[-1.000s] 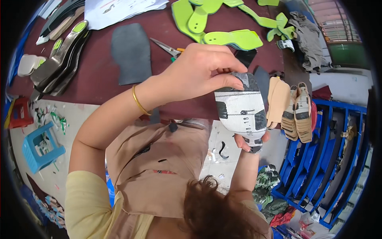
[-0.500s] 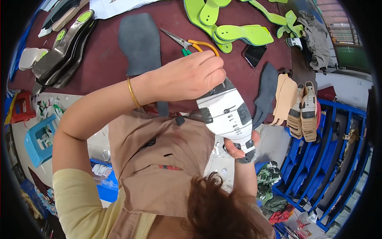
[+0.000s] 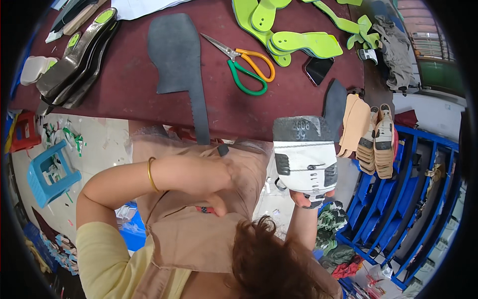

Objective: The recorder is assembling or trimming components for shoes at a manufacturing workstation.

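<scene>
My right hand (image 3: 303, 199) grips a shoe insole (image 3: 308, 149) by its narrow lower end, thumb on the near face. The insole is white with black patches, stitched lines, a dark upper end and handwriting, and is tilted upright in front of the table edge. Over my brown apron (image 3: 184, 239) hovers my left hand (image 3: 211, 177), blurred, thumb pointing down; whether it holds anything is unclear. On the table, scissors (image 3: 244, 67) with one orange and one green handle lie with blades slightly apart, beside a dark grey sole-shaped sheet (image 3: 174, 55) whose toothed strip hangs past the edge.
Lime-green insoles (image 3: 303, 42) and a phone (image 3: 318, 69) lie on the dark red table (image 3: 119, 74). Shiny dark wedge soles (image 3: 79, 60) stand at left. Beige pieces (image 3: 354, 122) and stacked insoles (image 3: 383, 144) sit at right, by a blue rack (image 3: 398, 194). A blue stool (image 3: 52, 172) stands left.
My left hand has left the insole's top and moved down and left over my apron, uncovering the scissors' handles. The insole, still in my right hand, now stands more upright and further right.
</scene>
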A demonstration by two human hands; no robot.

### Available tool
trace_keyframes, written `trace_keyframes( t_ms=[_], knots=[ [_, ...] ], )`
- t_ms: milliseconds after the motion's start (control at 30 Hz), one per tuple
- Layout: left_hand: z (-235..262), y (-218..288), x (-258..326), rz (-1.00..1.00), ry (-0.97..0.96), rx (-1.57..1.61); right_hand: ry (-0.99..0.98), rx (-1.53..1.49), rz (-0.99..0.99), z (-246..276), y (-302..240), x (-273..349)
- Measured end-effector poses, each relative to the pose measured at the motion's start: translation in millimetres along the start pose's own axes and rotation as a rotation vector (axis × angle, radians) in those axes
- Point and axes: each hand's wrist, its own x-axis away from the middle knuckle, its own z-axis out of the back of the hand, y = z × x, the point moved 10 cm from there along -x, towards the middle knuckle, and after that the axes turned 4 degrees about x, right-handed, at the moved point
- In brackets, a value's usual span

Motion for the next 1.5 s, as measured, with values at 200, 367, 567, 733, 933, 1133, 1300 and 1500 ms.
trace_keyframes(
  t_ms=[200,367,567,733,933,1133,1300,1500],
  knots=[
    [79.9,-45.7,14.6,0.543,0.564,0.276,0.193,0.804,0.025,-8.0,-19.3,-5.9],
    [66.0,-47.1,-1.1,0.299,0.708,0.324,0.193,1.772,0.061,-49.4,-20.0,-44.7],
    [-2.8,-86.8,3.9,0.531,1.021,1.328,0.482,1.953,0.095,-40.2,9.5,-71.8],
    [43.9,-106.9,4.0,0.162,0.964,1.585,0.292,2.191,0.169,-57.3,46.2,-83.5],
    [53.6,-108.3,1.4,0.349,0.867,1.493,0.511,2.134,0.478,-69.9,-9.7,-56.5],
    [2.6,-80.5,-7.0,0.593,0.747,1.633,0.417,2.255,0.831,-103.4,-36.7,-118.1],
    [1.8,-72.6,-5.1,0.676,0.764,1.654,0.238,2.415,0.817,-107.6,-26.6,-125.2],
    [-2.9,-71.7,2.7,0.829,0.718,1.559,0.076,2.457,0.749,-108.9,-23.8,-134.4]
  ],
)
